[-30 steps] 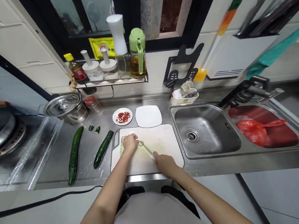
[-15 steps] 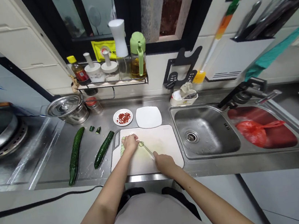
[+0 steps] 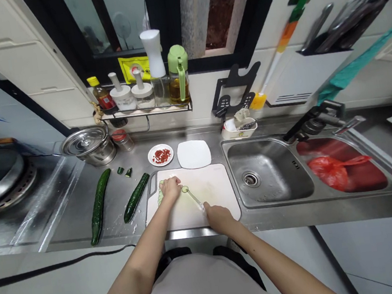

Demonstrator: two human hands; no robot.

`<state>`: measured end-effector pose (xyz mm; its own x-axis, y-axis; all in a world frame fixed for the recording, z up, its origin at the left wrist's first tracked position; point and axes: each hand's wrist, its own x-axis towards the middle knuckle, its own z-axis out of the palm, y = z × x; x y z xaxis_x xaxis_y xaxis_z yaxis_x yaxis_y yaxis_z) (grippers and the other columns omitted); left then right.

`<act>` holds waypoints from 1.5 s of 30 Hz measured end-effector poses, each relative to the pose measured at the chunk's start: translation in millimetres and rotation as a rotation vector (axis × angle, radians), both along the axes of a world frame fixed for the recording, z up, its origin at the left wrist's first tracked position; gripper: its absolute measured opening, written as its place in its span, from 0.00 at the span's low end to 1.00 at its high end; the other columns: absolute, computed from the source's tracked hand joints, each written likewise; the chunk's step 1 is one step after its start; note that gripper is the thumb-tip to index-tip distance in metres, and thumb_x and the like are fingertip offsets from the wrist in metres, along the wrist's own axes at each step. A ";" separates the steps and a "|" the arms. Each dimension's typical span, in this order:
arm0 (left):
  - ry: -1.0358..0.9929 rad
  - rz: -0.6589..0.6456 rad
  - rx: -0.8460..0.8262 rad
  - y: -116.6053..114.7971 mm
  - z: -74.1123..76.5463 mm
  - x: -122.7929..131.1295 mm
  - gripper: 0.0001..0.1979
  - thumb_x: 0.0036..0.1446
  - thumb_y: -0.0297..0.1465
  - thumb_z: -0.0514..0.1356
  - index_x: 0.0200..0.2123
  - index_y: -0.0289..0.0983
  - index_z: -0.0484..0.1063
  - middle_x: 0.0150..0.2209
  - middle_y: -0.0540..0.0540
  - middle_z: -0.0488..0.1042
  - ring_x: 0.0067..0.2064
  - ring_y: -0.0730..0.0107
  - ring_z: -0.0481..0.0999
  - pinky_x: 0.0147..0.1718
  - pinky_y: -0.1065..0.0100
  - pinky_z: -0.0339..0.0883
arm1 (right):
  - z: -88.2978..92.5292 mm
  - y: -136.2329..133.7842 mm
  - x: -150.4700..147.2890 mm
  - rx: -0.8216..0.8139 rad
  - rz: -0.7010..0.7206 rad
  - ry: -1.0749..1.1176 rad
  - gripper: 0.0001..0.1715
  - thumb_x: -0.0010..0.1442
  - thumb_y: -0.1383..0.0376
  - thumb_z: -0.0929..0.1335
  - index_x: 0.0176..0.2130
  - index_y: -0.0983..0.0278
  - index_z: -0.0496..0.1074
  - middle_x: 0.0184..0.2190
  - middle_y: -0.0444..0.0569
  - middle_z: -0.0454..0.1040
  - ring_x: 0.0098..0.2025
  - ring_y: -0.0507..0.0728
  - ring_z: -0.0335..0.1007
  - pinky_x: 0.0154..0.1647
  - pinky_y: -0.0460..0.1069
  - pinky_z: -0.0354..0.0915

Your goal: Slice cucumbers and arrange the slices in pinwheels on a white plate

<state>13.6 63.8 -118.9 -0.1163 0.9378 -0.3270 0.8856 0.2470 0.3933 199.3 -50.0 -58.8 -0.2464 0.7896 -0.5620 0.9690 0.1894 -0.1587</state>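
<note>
Over the left part of the white cutting board, my left hand is closed, its fingers curled against pale green cucumber slices. Part of the slices is hidden beneath that hand. My right hand grips the handle of a knife, whose blade points up and left across the board. A round cucumber slice clings near the blade's tip, close to my left fingertips. Beside the board's left edge lies a cut cucumber; a longer whole cucumber is further left.
Small cucumber ends lie behind the cut cucumber. A plate of chopped red pieces and a white square plate stand behind the board. The sink is at right, a lidded steel pot at back left.
My right hand and the knife have shifted very slightly right. My left hand stays at the cucumber slices. The camera view has moved a little.
</note>
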 end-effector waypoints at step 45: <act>0.049 -0.101 0.122 -33.9 16.7 14.0 0.13 0.56 0.40 0.58 0.41 0.42 0.75 0.46 0.42 0.73 0.52 0.53 0.67 0.50 0.55 0.51 | -63.8 37.3 86.4 0.283 -0.608 0.164 0.23 0.67 0.58 0.59 0.55 0.70 0.64 0.41 0.58 0.77 0.44 0.59 0.74 0.41 0.47 0.60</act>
<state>27.6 29.9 -102.2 -0.0320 0.9780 -0.2061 0.9223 0.1084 0.3709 285.7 -12.7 -122.7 0.2225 0.9253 -0.3071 0.8837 -0.3245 -0.3373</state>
